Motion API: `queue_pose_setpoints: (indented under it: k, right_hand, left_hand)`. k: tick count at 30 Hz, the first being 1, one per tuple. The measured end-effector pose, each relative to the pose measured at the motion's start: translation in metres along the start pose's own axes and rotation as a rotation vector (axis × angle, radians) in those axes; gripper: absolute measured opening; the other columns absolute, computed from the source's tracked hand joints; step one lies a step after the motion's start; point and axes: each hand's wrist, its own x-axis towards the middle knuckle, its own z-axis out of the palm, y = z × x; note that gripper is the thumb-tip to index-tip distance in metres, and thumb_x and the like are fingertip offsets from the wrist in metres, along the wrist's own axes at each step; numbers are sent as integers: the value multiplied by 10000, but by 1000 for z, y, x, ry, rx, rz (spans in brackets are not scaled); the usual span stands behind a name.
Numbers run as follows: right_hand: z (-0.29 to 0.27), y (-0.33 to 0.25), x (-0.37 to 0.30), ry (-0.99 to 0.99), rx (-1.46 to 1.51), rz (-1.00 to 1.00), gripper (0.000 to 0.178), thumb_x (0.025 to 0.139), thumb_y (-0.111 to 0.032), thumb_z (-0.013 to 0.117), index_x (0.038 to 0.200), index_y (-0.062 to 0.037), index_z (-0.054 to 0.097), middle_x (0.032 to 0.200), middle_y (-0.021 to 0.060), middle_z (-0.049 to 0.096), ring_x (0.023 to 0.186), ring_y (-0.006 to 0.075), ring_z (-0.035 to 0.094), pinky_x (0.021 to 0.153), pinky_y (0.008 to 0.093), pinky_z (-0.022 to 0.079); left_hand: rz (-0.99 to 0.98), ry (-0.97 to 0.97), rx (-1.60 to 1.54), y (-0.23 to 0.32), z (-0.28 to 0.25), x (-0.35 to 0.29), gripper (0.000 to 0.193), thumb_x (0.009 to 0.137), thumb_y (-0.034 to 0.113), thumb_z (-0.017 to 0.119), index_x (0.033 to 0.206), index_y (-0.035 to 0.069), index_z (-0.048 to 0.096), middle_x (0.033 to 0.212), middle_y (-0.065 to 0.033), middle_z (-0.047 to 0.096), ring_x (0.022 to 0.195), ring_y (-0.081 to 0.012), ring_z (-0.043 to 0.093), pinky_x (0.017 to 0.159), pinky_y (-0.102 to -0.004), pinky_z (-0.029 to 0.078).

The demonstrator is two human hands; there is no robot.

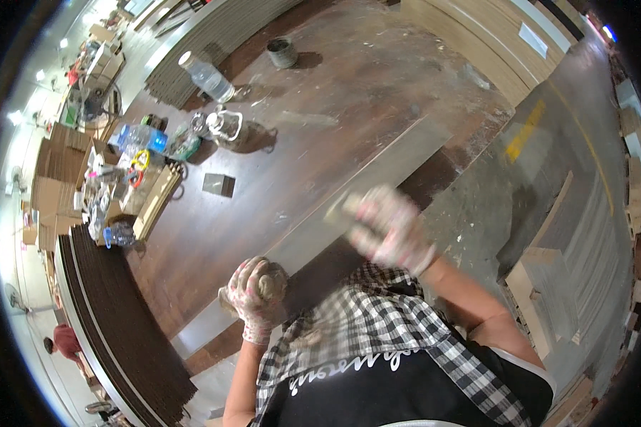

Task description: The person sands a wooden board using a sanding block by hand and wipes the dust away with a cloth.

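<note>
A long grey strip of board lies slantwise along the near edge of the dark brown worktable. On the strip's left part rests my left hand, in a white glove with pinkish marks. Its fingers curl around a brownish-grey wad that looks like a rag. My right hand, gloved alike, is over the strip farther right and blurred by motion. Its fingers are bent, and a pale yellowish piece shows at their tips, too smeared to name.
A small grey block, clear bottle, handled glass jug and dark round tin stand on the table. At left are a cluttered box and stacked dark panels. Board stacks rise at far right.
</note>
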Motion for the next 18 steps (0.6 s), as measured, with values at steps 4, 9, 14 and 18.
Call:
queue_pose_setpoints:
  k: [4,9,14,18]
  right_hand:
    - [-46,60,47,111,-468,345,339,909,-353,736,1076,-59,711,950,154,675,828,320,677,746,412,579]
    - [24,18,40,-74,-456,224,232,911,-291,695,997,-77,669,884,150,629,795,325,657,686,435,558]
    - [153,-97,23,-457,80,-60,351,832,-275,708,1110,-71,646,920,144,625,861,308,645,744,422,556]
    - [156,-112,51,-747,60,-94,330,873,-321,692,1104,-89,649,982,142,591,932,308,641,821,429,528]
  left_hand:
    - [177,-18,-64,-2,-13,-4,210,912,226,644,1054,76,685,1099,-121,719,1047,-335,676,887,-468,504]
    - [271,-55,-190,-21,-12,-25,293,734,101,733,1020,62,680,1076,-115,714,1001,-331,688,824,-458,548]
    - [368,-23,-183,-38,4,-45,283,680,205,760,933,89,710,1063,-112,685,1009,-348,647,814,-512,523]
    - [352,-130,-198,-40,-4,-43,328,673,199,781,970,90,697,1005,-87,669,958,-339,630,765,-515,490]
